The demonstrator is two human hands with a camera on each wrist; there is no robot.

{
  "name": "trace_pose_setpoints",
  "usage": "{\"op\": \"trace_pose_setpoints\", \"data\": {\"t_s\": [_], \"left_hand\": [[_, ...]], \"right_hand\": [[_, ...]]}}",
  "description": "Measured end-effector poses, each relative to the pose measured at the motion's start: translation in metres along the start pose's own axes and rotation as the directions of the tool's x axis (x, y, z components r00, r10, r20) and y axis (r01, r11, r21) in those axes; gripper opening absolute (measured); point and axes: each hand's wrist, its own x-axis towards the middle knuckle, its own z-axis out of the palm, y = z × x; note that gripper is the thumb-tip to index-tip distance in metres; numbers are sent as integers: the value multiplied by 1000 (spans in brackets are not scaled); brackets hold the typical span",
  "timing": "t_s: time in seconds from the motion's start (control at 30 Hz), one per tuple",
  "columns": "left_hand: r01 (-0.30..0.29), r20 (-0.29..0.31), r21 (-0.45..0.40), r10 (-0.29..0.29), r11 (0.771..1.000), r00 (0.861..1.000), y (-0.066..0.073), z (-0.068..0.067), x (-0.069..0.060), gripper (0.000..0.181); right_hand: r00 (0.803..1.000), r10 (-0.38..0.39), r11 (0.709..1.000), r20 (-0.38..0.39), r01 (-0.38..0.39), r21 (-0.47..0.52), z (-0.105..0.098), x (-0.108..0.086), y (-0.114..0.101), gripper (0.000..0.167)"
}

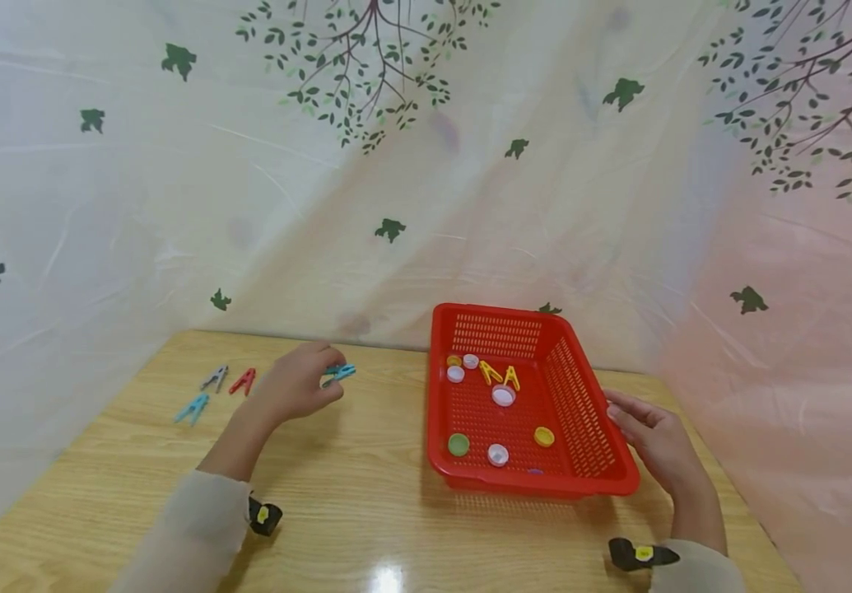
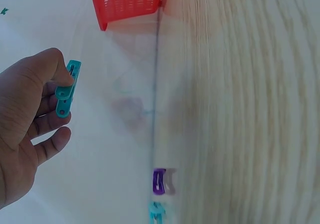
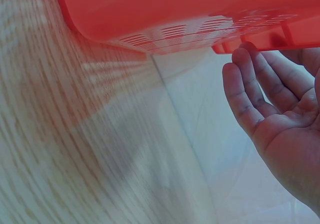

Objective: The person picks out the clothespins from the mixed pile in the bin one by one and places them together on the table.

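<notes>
My left hand [image 1: 295, 385] pinches a teal clothespin [image 2: 69, 88] between thumb and fingers, above the table left of the red basket [image 1: 440, 395]. At the basket's right side, my right hand [image 1: 655, 441] grips the rim, thumb at the top and fingers beneath it. Inside the basket lie two yellow clothespins [image 1: 511, 378] and several bottle caps, among them a green cap [image 1: 458, 445], a yellow cap [image 1: 543, 436] and a white cap [image 1: 498, 455]. Left of my left hand are a red clothespin [image 1: 243, 381], a grey-purple clothespin [image 1: 214, 378] and a light blue clothespin [image 1: 192, 408].
The wooden table [image 1: 366, 511] carries the basket and the loose clothespins. A pale curtain [image 1: 307, 231] with printed leaves and branches hangs behind the table and along its sides.
</notes>
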Motion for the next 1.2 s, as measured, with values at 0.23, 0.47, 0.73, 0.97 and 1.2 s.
{"op": "trace_pose_setpoints", "data": {"t_s": [0.23,0.47,0.73,0.97,1.2], "left_hand": [[70,20,-16,-70,997,997,-14,-5,-15,26],[159,38,-34,-158,987,987,-27,-3,-32,28],[166,28,-48,-165,985,986,-35,2,-41,28],[197,41,-68,-194,978,980,-39,-8,-42,27],[260,91,-77,-253,962,963,-50,-25,-52,31]], "right_hand": [[1000,-15,1000,4,15,3,0,0,1,68],[1000,7,1000,-2,-7,-15,1,1,0,69],[1000,27,1000,1,-27,2,0,2,1,70],[999,38,999,-1,-38,-6,-1,1,2,71],[1000,12,1000,2,-12,6,0,1,0,70]]}}
